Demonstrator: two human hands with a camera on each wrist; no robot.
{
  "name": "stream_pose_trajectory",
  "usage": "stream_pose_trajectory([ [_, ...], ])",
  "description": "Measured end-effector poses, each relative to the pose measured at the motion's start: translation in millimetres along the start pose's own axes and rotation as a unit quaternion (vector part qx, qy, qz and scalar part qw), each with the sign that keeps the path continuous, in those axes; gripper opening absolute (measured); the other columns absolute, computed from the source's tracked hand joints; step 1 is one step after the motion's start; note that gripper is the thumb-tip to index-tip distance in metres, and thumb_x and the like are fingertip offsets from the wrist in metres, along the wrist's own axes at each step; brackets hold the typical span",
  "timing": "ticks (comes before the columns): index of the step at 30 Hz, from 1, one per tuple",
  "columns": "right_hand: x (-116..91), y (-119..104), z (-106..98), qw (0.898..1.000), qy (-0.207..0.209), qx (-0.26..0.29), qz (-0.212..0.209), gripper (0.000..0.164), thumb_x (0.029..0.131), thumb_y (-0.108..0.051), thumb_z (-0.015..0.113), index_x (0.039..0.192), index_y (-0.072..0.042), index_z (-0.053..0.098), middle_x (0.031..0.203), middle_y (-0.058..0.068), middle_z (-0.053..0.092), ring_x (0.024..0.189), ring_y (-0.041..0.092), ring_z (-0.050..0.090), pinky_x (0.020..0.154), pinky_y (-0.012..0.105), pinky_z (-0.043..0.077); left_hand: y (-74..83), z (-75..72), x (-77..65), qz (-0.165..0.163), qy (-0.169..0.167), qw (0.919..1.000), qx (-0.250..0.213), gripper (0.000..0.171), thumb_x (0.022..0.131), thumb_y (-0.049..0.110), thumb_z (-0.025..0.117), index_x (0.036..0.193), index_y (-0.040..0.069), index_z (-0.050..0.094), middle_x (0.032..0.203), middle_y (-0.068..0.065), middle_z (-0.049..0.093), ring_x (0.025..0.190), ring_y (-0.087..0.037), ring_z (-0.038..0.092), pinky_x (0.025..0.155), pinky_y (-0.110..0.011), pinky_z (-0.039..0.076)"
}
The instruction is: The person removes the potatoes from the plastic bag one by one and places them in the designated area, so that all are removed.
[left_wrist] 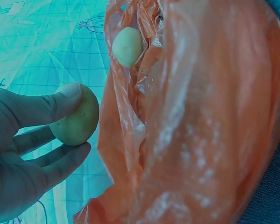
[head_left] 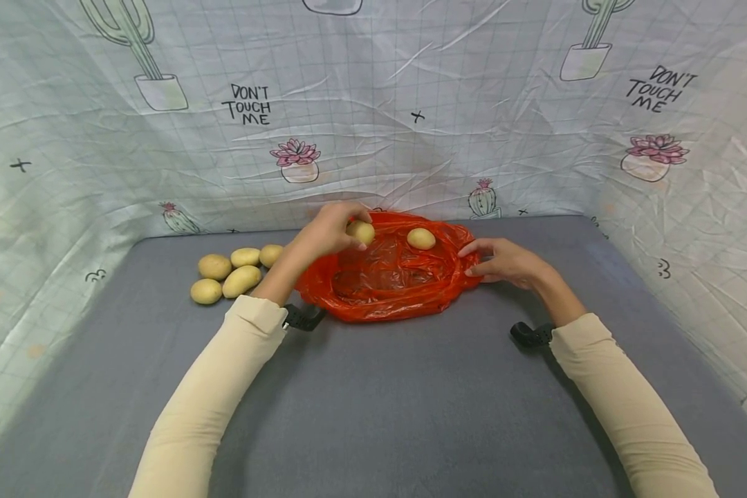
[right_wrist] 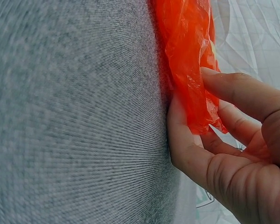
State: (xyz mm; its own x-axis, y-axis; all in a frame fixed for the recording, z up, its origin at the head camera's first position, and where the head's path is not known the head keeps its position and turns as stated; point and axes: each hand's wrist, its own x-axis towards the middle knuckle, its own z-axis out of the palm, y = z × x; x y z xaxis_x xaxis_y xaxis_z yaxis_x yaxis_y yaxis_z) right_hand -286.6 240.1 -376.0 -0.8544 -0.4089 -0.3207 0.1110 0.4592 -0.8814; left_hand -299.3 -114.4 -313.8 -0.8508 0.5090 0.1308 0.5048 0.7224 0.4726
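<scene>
A yellow potato (head_left: 362, 233) is pinched between the thumb and fingers of my left hand (head_left: 331, 228), over the left side of a red plastic bag (head_left: 391, 312). The bag lies on the table with its mouth spread wide. One more potato (head_left: 420, 238) rests in the bag towards its back right; the left wrist view shows that potato (left_wrist: 127, 47) beside the bag's crumpled film. At the bag's right edge, my right hand (head_left: 509, 263) grips the plastic (right_wrist: 189, 65) between thumb and fingers.
Several loose potatoes (head_left: 241, 281) lie in a group on the grey tabletop (head_left: 373, 408), left of the bag. Behind the table hangs a pale cloth (head_left: 373, 90) printed with cacti, which also runs along both sides.
</scene>
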Motion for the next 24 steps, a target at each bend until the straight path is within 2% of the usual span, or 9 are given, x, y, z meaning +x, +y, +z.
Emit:
stream_pose_trajectory([
  [10,-1,0,0,1.0,0.001,-0.006,-0.004,0.043,0.096,0.002,0.064,0.137,0.005,0.052,0.137,0.022,0.043,0.091,0.014,0.061,0.082,0.029,0.058,9.6,-2.8,-25.3,-0.021,-0.005,0.9997,-0.014,0.043,0.082,0.009,0.085,0.123,0.005,0.069,0.123,-0.011,0.068,0.11,-0.028,0.059,0.097,-0.044,0.048],
  [24,-2,-2,1,1.0,0.001,-0.01,0.0,0.043,0.096,0.0,0.066,0.136,0.004,0.053,0.132,0.02,0.046,0.09,0.014,0.06,0.081,0.029,0.058,9.8,-6.5,-56.6,-0.012,0.018,0.9995,-0.021,0.045,0.081,0.008,0.086,0.122,0.005,0.069,0.126,-0.011,0.067,0.115,-0.031,0.058,0.102,-0.047,0.046],
])
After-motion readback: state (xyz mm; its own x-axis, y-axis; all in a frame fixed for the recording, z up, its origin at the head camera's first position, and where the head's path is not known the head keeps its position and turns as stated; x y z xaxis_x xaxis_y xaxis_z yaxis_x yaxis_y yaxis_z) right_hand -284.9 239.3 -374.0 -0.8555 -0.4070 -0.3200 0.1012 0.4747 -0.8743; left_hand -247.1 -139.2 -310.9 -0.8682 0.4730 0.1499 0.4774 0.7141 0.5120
